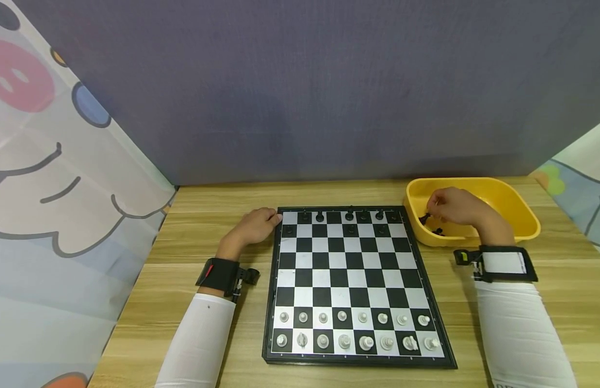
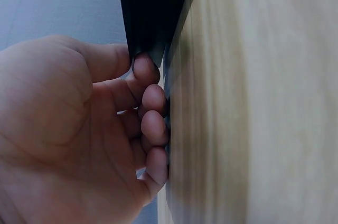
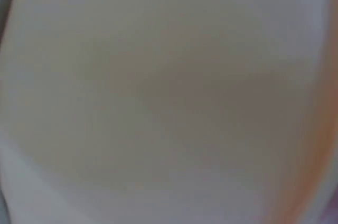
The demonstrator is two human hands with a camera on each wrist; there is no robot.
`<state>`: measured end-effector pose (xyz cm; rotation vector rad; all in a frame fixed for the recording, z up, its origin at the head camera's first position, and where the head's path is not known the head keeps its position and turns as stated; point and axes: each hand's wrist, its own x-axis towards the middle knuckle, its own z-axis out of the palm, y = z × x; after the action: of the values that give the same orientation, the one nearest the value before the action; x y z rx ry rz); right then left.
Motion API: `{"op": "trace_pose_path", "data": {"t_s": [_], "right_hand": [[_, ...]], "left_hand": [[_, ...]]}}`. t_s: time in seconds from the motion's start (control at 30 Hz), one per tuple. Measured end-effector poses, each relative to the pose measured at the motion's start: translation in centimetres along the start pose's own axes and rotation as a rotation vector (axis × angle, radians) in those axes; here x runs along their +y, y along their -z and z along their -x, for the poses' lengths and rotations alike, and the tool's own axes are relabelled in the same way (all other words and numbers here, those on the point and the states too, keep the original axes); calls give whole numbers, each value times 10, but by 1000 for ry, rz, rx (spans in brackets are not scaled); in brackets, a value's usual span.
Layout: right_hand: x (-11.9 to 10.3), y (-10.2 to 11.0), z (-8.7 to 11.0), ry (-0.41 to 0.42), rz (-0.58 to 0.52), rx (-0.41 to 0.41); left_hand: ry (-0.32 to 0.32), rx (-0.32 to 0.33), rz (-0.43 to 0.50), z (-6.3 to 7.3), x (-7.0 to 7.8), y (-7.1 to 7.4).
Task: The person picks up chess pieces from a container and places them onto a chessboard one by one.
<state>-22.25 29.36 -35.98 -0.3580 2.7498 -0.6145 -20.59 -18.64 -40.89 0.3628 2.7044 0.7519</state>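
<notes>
My left hand [image 1: 255,225] pinches the far left corner of a black-framed chessboard [image 1: 279,280]. In the left wrist view, the thumb lies against the board [image 2: 153,12] and the index fingertip is under its edge, with the other fingers curled beside the tabletop. Over at the right, my right hand [image 1: 457,206] reaches into a yellow tub [image 1: 515,205], its bent fingertips at a tilted black chess piece [image 1: 424,218]. Another black piece [image 1: 438,231] lies in the tub. The right wrist view is a pale blur without a visible hand.
White chess pieces [image 1: 344,341] fill two rows at the board's near side. Several black pieces [image 1: 349,215] stand along its far side, hard to make out on dark squares. A grey upright panel [image 1: 300,108] rises behind the wooden table [image 1: 222,194].
</notes>
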Motion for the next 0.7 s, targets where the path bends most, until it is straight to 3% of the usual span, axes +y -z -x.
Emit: {"op": "trace_pose_path", "data": {"t_s": [0.33,0.7], "right_hand": [[-8,11,6,3,66,97],[-28,18,16,40,46,243]], "left_hand": [[-2,7,5,0,1,0],[3,0,6,-1,-2,-1]]}}
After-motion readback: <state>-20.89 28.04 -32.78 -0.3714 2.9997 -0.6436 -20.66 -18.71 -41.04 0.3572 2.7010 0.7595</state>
